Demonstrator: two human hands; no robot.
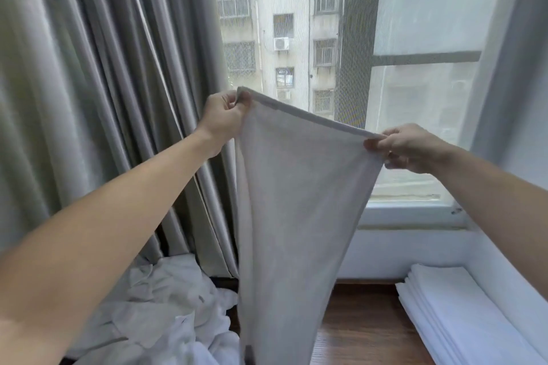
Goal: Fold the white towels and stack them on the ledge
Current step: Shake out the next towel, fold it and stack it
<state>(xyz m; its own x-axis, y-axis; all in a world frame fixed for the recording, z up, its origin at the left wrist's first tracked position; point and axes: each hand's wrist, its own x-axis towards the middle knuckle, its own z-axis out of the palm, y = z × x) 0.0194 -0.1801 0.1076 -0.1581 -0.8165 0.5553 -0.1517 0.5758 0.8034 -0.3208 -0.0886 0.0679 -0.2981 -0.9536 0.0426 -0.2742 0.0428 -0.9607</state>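
Wooden ledge (pixel 364 320) below a window (pixel 415 83): left hand (pixel 224 120) and right hand (pixel 410 148) each pinched a top corner of a hanging white towel (pixel 296 216); folded stack (pixel 462 317) lay right, crumpled pile (pixel 154 311) left by grey curtains (pixel 103 98).

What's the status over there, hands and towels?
Left hand and right hand pinch towel top corners, hanging unfolded. Folded stack right, unfolded pile left. Nothing blocking.

Soft daylight comes through the window (pixel 415 83), backlighting the towel (pixel 296 201) so it looks grey, glaring on the folded stack (pixel 462 314) below the window, while wide-angle distortion bends and softens the curtain (pixel 103 83) left of it.
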